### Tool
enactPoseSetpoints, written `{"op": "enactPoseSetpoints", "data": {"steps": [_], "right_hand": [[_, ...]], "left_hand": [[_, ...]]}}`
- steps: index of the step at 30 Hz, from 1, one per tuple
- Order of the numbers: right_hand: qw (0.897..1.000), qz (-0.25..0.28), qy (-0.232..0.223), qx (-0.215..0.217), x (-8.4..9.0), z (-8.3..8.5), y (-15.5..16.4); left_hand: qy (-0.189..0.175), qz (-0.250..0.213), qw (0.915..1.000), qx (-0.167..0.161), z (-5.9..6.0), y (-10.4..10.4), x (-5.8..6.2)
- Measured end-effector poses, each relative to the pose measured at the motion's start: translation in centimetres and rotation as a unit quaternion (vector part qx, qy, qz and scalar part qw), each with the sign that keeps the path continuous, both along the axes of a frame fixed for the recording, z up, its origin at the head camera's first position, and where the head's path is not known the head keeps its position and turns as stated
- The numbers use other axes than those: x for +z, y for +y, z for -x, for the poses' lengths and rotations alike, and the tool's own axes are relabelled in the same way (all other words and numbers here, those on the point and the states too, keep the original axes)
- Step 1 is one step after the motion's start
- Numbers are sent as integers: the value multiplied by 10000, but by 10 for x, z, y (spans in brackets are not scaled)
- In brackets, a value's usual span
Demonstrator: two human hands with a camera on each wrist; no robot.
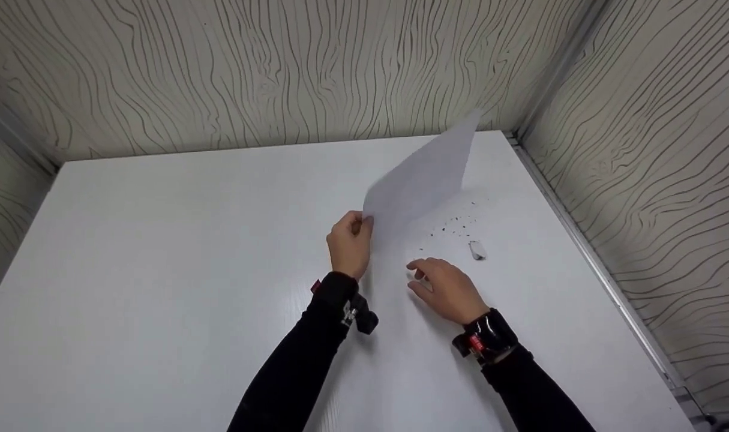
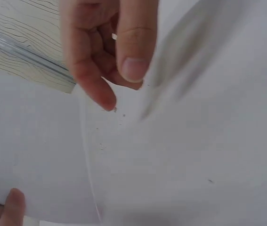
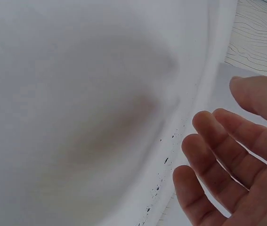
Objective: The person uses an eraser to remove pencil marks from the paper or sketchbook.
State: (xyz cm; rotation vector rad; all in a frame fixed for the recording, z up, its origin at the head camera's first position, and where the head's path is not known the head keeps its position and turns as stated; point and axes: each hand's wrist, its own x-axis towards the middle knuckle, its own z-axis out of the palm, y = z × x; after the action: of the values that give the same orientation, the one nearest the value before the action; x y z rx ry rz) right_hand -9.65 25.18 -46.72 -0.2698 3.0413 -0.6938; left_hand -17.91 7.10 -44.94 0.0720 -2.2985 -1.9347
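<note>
Fingers [image 1: 357, 223] of the left hand [image 1: 349, 245] pinch the lower corner of a white sheet of paper [image 1: 424, 177], which is raised clear of the white table [image 1: 160, 252] near the middle of the head view and tilts up toward the upper right of the frame. Beside it, the right hand [image 1: 448, 289] hovers low over the table just right of center, its fingers [image 3: 208, 155] loosely spread and gently bent, gripping nothing; the right wrist view shows them apart from the paper's edge. Dark specks [image 1: 457, 225] lie scattered on the table beneath the lifted sheet, right of center, and a small pale object [image 1: 476, 249], too small to identify, rests just below them and a little above the right hand. In the left wrist view the thumb [image 2: 135, 42] presses the sheet against the curled fingers, and a few specks show on the surface below. Judging from how things lie, the paper is already off the table and the debris it covered or carried is exposed; the specks and the small object appear untouched, and the sheet has not been set down anywhere. Wood-grain patterned walls [image 1: 250, 72] close in the table at the top and right of the frame.
</note>
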Motion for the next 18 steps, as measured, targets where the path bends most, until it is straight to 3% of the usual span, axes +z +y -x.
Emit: {"op": "enactPoseSetpoints", "data": {"steps": [2,7,14,18], "right_hand": [[10000,7,-49,10,0,0,0],[10000,55,40,22,1,0,-1],[9999,25,108,98,-2,0,-3],[9999,17,149,60,-1,-1,-2]], "left_hand": [[-21,157,9999,-15,0,2,-2],[255,-9,9996,-120,3,4,3],[300,764,9960,-352,1,4,-2],[615,610,9948,-528,1,4,0]]}}
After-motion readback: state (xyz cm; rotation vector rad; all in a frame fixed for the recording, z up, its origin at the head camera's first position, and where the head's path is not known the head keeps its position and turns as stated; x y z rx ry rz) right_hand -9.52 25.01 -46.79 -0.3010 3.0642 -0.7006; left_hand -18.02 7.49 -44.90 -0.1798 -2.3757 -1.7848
